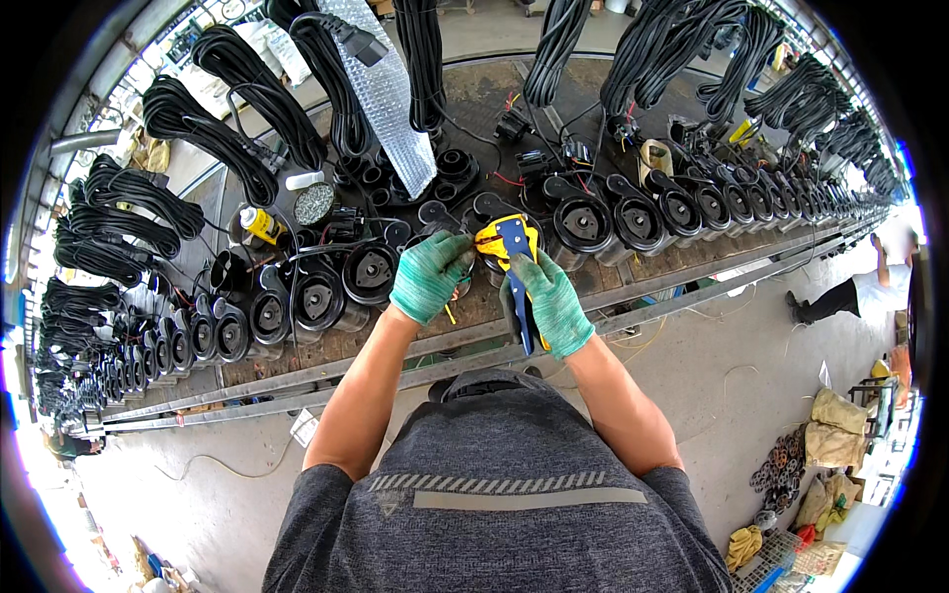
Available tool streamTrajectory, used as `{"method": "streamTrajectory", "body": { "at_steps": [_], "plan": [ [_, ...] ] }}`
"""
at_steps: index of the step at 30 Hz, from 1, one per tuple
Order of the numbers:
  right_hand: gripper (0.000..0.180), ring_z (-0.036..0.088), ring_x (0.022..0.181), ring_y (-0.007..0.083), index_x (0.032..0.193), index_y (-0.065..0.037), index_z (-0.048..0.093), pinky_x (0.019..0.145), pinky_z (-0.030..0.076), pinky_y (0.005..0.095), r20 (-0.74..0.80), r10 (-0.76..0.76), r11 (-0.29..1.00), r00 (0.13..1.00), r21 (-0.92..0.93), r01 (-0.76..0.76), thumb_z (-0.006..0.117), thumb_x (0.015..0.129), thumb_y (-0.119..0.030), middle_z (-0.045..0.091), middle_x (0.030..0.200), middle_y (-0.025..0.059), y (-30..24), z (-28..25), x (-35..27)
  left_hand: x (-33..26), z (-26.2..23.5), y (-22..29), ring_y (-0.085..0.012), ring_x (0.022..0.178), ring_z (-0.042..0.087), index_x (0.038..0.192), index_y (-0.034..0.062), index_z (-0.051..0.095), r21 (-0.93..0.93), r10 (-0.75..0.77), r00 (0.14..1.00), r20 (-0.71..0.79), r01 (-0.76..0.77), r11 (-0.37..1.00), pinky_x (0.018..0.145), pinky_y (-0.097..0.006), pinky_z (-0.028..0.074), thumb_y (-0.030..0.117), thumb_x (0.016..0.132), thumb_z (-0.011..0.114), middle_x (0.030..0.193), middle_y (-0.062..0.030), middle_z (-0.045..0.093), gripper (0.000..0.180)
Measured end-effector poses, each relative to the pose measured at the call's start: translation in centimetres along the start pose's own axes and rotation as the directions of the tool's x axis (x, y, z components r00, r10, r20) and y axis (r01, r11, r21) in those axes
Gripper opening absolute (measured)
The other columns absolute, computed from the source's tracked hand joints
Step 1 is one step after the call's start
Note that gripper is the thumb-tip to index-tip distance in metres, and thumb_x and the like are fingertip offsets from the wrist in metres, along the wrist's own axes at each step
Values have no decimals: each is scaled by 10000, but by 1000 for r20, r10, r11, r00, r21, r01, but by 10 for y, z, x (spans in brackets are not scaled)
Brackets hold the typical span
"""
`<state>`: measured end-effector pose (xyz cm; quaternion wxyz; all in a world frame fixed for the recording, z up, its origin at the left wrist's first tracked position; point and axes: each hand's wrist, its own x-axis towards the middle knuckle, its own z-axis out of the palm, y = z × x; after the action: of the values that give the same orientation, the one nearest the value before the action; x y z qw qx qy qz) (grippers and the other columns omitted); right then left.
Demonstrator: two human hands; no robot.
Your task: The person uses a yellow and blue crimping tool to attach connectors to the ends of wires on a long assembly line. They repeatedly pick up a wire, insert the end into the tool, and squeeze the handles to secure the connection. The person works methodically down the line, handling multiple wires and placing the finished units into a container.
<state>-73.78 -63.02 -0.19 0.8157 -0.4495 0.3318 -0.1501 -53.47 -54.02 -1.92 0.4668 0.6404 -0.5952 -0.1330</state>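
Here, a yellow and blue tool (514, 242) sits in the right hand (556, 304) over the bench (479, 97)

Both hands wear green gloves and meet above the near edge of the bench, in the middle of the scene. The right grip is closed around the tool, which lies slantwise, its head toward the far side and a little left, its handles toward the near side. How far its jaws stand apart I cannot tell. The left hand (432, 275) is just beside the tool's head, fingers bent in toward it; how tightly that grip closes, and on what, I cannot tell. A bit of yellow wire (452, 314) shows just on the near side of the left glove.

Black round housings (582, 225) line the near edge, running off left and right of the hands. Beyond them, coils of black cable (225, 138) crowd the far and left sides. A silver bubble-wrap strip (381, 94) lies among the coils, left of centre. Left of the hands, a yellow bottle (261, 225) leans near a jar (314, 204) of grey grains. On the right, away from the bench, is a co-worker in dark trousers (835, 301); sacks (835, 425) lie nearer on that side.
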Motion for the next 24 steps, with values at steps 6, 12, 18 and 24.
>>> {"method": "streamTrajectory", "body": {
  "at_steps": [6, 12, 18, 24],
  "plan": [
    [453, 721, 900, 313, 1386, -57, 492, 811, 616, 472, 20, -289, 916, 957, 294, 271, 622, 1004, -264, 702, 1032, 181, 5, -19, -2, 14, -3, -12, -66, 702, 641, 1157, -14, 726, -245, -292, 952, -91, 263, 933, 606, -272, 524, 147, 990, 706, 904, -47, 726, 233],
    [339, 714, 887, 340, 1277, -82, 557, 782, 610, 510, -167, -191, 893, 967, 380, 242, 628, 1006, -274, 690, 994, 153, 18, -79, -25, 54, -34, -26, -99, 743, 646, 1156, -7, 721, -148, -195, 958, -211, 166, 975, 692, -271, 515, 189, 1000, 701, 860, -54, 711, 252],
    [308, 710, 901, 314, 1222, -70, 577, 798, 607, 495, -370, -109, 842, 923, 458, 283, 639, 1001, -275, 697, 1007, 144, 55, -144, -64, 111, -63, -61, -369, 898, 674, 1100, 2, 716, 413, 107, 985, -133, -43, 910, 822, -410, 538, 187, 978, 675, 1021, -179, 696, 225],
    [295, 717, 862, 365, 1243, -80, 554, 769, 619, 530, -520, 66, 762, 851, 577, 294, 601, 1028, -275, 693, 992, 185, 96, -205, -106, 136, -48, -78, -425, 946, 654, 1059, 41, 685, 660, -304, 951, 63, 189, 727, 852, -514, 523, 151, 989, 592, 1089, -209, 666, 160]
  ]
}}
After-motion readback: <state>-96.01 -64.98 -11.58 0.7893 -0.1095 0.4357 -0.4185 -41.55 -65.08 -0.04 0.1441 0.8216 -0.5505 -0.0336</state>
